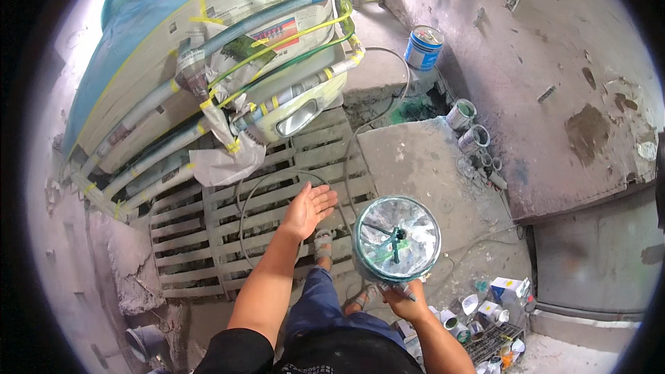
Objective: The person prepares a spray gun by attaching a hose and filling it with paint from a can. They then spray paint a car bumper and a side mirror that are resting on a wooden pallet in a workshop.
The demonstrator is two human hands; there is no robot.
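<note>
My right hand point(409, 298) is closed round the handle of a paint spray gun, whose body is mostly hidden under its cup. The round metal paint cup point(422, 225) faces up at me, its lid smeared with green and white paint. My left hand point(309, 211) is held out in the air with its fingers stretched and nothing in it. Ahead and to the left stands a vehicle-like body covered in newspaper point(180, 38) and blue sheeting point(114, 62). Along it run wrapped tube bars point(277, 10) bound with yellow tape; the left hand is apart from them.
A slatted floor grate point(183, 242) and a loose hose point(351, 145) lie by my feet. A blue paint can point(424, 48) and several open tins point(474, 138) stand along the right wall. Cups and cartons point(509, 291) clutter the lower right, near a dark floor pit point(422, 107).
</note>
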